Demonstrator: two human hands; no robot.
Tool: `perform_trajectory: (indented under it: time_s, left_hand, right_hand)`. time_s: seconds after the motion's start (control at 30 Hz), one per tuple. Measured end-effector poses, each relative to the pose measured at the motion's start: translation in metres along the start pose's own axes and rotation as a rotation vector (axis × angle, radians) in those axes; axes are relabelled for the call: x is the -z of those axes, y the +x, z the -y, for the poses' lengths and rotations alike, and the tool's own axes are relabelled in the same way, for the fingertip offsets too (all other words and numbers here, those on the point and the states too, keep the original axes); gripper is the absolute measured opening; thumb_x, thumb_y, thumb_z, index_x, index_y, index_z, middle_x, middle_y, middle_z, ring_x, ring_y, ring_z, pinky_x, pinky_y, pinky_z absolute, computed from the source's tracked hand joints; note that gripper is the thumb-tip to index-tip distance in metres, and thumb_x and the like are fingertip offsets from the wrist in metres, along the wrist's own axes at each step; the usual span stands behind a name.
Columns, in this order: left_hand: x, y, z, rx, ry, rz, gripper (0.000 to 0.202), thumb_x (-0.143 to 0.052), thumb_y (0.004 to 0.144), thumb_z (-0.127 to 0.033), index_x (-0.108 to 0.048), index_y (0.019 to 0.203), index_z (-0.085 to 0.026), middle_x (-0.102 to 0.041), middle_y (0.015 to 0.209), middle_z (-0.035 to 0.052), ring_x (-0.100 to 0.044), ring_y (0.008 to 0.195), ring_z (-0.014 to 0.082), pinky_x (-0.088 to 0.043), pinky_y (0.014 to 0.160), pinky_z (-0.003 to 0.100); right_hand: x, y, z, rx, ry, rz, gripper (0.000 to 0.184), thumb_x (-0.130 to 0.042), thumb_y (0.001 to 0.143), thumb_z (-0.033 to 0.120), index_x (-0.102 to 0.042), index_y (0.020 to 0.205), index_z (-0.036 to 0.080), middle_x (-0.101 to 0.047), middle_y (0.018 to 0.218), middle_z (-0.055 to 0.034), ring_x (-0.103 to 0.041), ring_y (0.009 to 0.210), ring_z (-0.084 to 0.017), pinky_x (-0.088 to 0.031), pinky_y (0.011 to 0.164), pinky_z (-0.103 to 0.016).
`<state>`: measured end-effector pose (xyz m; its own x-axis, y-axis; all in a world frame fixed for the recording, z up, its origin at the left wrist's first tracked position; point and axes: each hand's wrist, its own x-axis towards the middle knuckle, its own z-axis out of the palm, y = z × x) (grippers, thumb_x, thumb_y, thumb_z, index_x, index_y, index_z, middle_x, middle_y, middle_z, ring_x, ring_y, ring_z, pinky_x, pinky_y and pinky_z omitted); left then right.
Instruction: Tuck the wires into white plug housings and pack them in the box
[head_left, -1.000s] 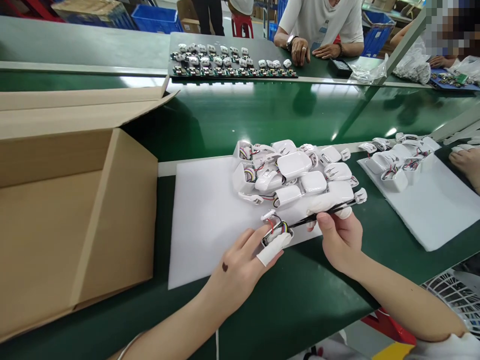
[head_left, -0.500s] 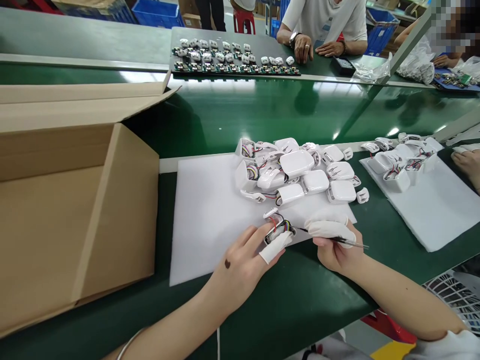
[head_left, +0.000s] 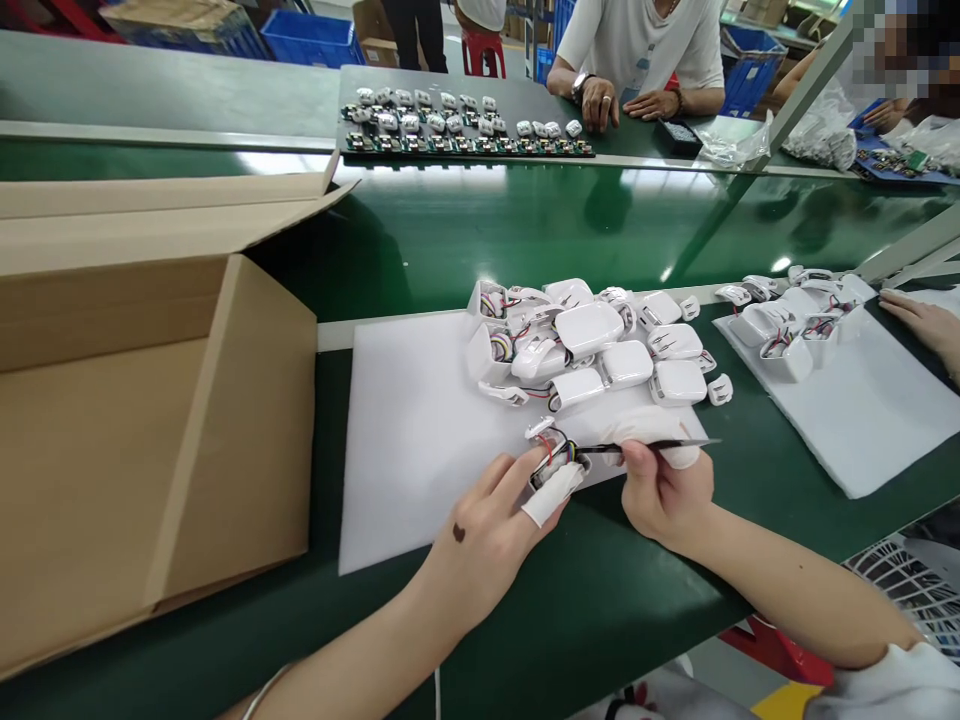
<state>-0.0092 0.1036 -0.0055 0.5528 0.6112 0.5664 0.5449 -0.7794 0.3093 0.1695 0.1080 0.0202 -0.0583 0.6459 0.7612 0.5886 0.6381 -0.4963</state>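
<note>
Along the near edge of the white foam sheet (head_left: pixel 405 450), the left hand (head_left: pixel 480 535) pinches one open white housing (head_left: pixel 556 462), coloured wires exposed, so this piece looks only part-done. To its right, the right hand (head_left: pixel 664 490) grips black tweezers (head_left: pixel 604 449) held level, tips at those wires, while the pile of housings (head_left: pixel 592 345) lies just behind, many with their wires on show.

Foam sheet (head_left: pixel 405 440) lies bare leftward; cardboard box (head_left: pixel 150 400) and shell pile (head_left: pixel 592 345) hem it

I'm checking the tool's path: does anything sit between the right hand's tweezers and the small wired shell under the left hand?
Nothing visible does. The tweezers in the right hand reach the wired shell that the left hand pins on the foam sheet. The pile of shells lies farther back, apart.
</note>
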Motion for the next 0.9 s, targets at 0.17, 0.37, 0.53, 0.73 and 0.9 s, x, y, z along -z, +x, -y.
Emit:
perform_trajectory:
  time_s: [0.17,0.37,0.53,0.73,0.9]
  left_hand:
    - [-0.001,-0.001,-0.001,0.000,0.021,0.013,0.026,-0.055,0.083,-0.006,-0.056,0.107,-0.016,-0.060,0.108,0.0130,-0.056,0.079,0.0189,-0.051,0.067,0.031]
    - [-0.001,-0.003,-0.001,0.002,0.016,0.003,0.023,-0.056,0.083,-0.004,-0.055,0.104,-0.015,-0.059,0.110,0.0146,-0.053,0.080,0.0187,-0.051,0.066,0.031]
    - [-0.002,-0.005,-0.001,0.004,0.009,0.006,0.025,-0.057,0.082,-0.003,-0.054,0.104,-0.014,-0.058,0.110,0.0163,-0.052,0.079,0.0191,-0.050,0.065,0.032]
    - [-0.001,-0.002,-0.003,-0.005,0.054,-0.003,0.024,-0.057,0.082,-0.004,-0.056,0.104,-0.014,-0.060,0.107,0.0140,-0.052,0.077,0.0187,-0.050,0.066,0.031]
    - [0.000,0.000,-0.004,-0.019,0.110,0.006,0.020,-0.058,0.082,-0.006,-0.058,0.101,-0.012,-0.061,0.105,0.0136,-0.051,0.074,0.0184,-0.048,0.062,0.030]
  right_hand:
    - [0.002,0.002,-0.003,0.020,0.007,-0.002,0.013,-0.044,0.092,0.018,-0.056,0.091,0.023,-0.066,0.070,-0.0047,-0.065,0.062,-0.020,-0.054,0.058,-0.029]
    - [-0.003,0.010,0.001,0.053,-0.007,0.008,0.011,-0.045,0.092,0.017,-0.054,0.088,0.022,-0.063,0.071,-0.0031,-0.063,0.064,-0.016,-0.051,0.058,-0.025]
    - [-0.008,0.007,0.002,0.013,-0.032,0.037,0.011,-0.047,0.091,0.014,-0.053,0.087,0.022,-0.060,0.069,-0.0019,-0.058,0.060,-0.014,-0.049,0.055,-0.023]
    - [-0.014,0.008,0.003,-0.004,-0.042,0.132,0.011,-0.044,0.093,0.015,-0.052,0.086,0.020,-0.057,0.069,-0.0022,-0.056,0.060,-0.013,-0.047,0.053,-0.022]
    - [-0.004,0.008,0.004,0.067,-0.044,0.046,0.010,-0.044,0.093,0.015,-0.053,0.090,0.019,-0.060,0.069,-0.0026,-0.058,0.060,-0.013,-0.049,0.054,-0.021]
